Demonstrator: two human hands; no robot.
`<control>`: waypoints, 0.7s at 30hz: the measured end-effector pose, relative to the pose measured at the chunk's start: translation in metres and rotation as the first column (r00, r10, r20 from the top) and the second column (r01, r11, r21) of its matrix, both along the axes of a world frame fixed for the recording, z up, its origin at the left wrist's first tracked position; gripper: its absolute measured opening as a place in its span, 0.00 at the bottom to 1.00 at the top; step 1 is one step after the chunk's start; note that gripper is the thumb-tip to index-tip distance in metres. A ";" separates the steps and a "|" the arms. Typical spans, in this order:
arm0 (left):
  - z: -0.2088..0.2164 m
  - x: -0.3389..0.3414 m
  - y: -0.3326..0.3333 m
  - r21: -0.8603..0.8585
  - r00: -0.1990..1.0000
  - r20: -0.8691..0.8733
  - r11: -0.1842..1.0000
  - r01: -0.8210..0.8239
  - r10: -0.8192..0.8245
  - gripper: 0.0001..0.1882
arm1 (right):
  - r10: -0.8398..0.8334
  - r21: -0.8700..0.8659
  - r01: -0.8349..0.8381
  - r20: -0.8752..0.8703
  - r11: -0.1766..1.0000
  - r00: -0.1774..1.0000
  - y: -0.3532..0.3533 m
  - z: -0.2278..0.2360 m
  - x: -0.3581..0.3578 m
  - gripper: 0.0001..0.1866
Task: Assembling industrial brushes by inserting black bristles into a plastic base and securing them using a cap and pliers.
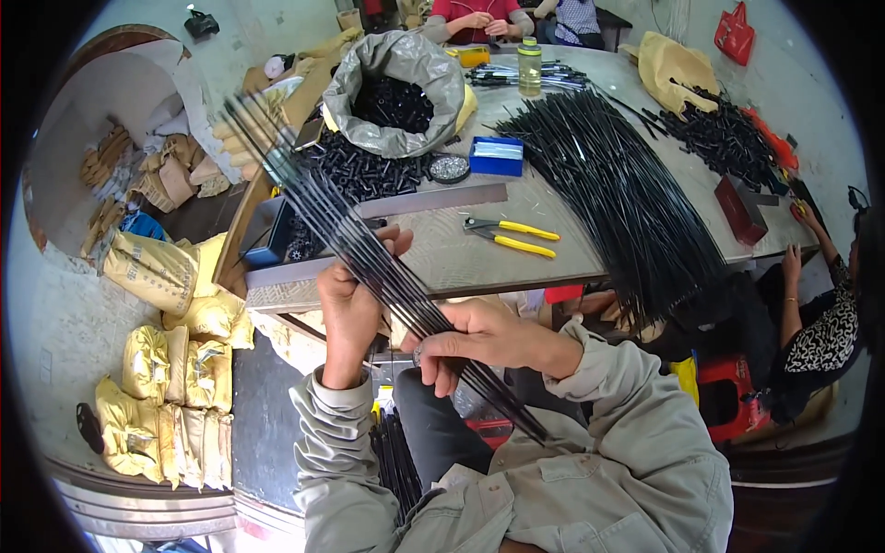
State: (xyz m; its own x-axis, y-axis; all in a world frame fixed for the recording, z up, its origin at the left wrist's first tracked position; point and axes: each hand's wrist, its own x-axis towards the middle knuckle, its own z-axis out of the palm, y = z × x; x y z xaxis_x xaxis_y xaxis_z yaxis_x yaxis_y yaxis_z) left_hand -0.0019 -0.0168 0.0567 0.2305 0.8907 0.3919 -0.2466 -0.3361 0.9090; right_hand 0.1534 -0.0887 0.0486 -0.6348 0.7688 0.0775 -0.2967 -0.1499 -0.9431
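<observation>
A bundle of long, thin black rods [383,267] slants across my front, from the upper left down to my lap. Its upper ends fan out and are blurred. My right hand [475,339] wraps round the lower part of the bundle, thumb on top. Farther up, my left hand [352,293] is closed at the rods, its fingers curled and partly hidden behind them. On the table beyond lie pliers with yellow handles [516,237]. A large heap of similar black rods [618,194] hangs over the near table edge to the right.
A grey sack [346,111] of small black parts stands at the back left, near a blue box [496,157]. More black parts [728,143] lie right, beside a dark red box [740,210]. A bottle [529,69] stands far back. Co-workers sit opposite and right. Yellow sacks [147,364] stack left.
</observation>
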 end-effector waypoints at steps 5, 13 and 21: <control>-0.028 0.015 0.020 -0.071 0.998 0.063 0.997 0.006 -0.001 0.12 | -0.080 -0.057 0.080 0.003 0.995 0.997 0.006 0.000 0.015 0.11; -0.141 0.007 0.107 0.269 0.704 -0.709 0.907 0.324 -0.042 0.08 | -0.146 -0.008 0.146 -0.108 0.989 0.983 0.006 -0.026 0.029 0.10; -0.090 0.035 0.255 0.838 0.061 -0.434 0.379 0.392 0.899 0.23 | -0.405 0.005 0.406 -0.039 0.914 0.913 0.045 -0.191 -0.008 0.10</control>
